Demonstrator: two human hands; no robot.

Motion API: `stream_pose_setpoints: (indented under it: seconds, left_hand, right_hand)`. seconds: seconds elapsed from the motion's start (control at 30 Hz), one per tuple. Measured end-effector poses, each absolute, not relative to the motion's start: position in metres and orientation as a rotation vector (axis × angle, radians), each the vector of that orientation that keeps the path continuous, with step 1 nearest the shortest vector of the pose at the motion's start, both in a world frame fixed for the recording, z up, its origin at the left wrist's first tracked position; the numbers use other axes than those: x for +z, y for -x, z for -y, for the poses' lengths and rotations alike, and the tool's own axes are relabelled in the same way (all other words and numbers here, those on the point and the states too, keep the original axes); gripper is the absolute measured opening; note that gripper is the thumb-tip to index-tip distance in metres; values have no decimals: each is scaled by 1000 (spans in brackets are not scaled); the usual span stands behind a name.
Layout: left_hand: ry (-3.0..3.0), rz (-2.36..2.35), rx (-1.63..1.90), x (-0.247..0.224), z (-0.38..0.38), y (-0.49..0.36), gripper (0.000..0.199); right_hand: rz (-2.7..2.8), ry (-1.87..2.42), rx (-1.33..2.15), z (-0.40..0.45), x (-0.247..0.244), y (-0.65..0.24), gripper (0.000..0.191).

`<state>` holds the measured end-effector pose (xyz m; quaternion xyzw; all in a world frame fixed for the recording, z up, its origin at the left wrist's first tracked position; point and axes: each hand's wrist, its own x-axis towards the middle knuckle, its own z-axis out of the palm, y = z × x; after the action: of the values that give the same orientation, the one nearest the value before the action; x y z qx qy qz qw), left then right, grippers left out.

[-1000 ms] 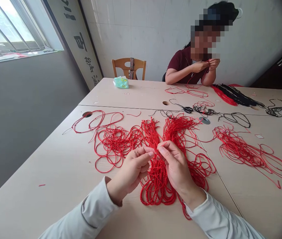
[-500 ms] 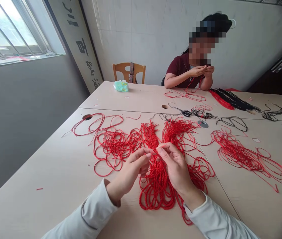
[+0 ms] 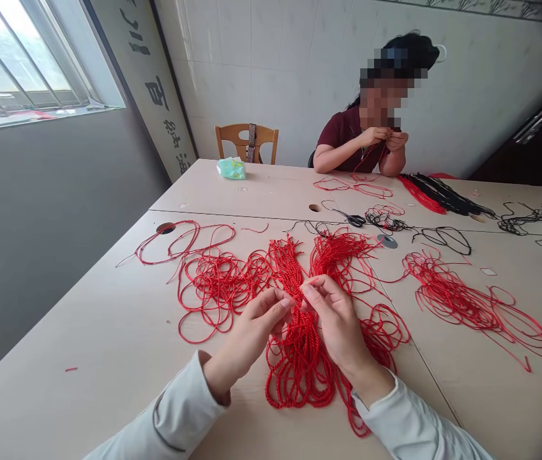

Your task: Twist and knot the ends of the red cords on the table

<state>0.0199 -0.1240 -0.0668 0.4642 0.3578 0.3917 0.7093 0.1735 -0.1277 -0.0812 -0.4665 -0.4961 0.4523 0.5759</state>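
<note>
- Over the twisted red cords [image 3: 302, 377], both hands meet near each other, fingertips just apart.
- At the left, the left hand [image 3: 254, 326] has its thumb and forefinger brought close; half a second ago they stood further apart. Whether cord is between them I cannot tell against the red behind.
- To its right, the right hand [image 3: 340, 322] keeps the same narrow pinch as before, on a thin red cord end [image 3: 317, 280] that shows at its fingertips.
- Under both hands, the twisted cords run away from the wearer, their looped ends nearest; they lie as they did a second ago.
- Beyond the right hand is a fringed red bundle [image 3: 342, 252]; left of the left hand, a red tangle [image 3: 223, 281].
- Well right of the right hand, loose red cords [image 3: 472, 300] lie spread on the table [image 3: 108, 326].
- Farther past the hands are scissors [image 3: 357, 221] beside black cords [image 3: 388, 221].
- Across the table, a co-worker [image 3: 340, 137] still holds red cord in both hands.
- Everything on the table sits slightly lower in view than a second ago.
</note>
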Motion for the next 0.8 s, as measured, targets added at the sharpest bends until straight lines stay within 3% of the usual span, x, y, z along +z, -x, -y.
stream_pose_setpoints:
  seconds: [0.8]
  left_hand:
    - [-943, -897, 965, -65, 123, -21, 31]
  right_hand:
    - [1165, 1010, 1162, 135, -84, -165, 14]
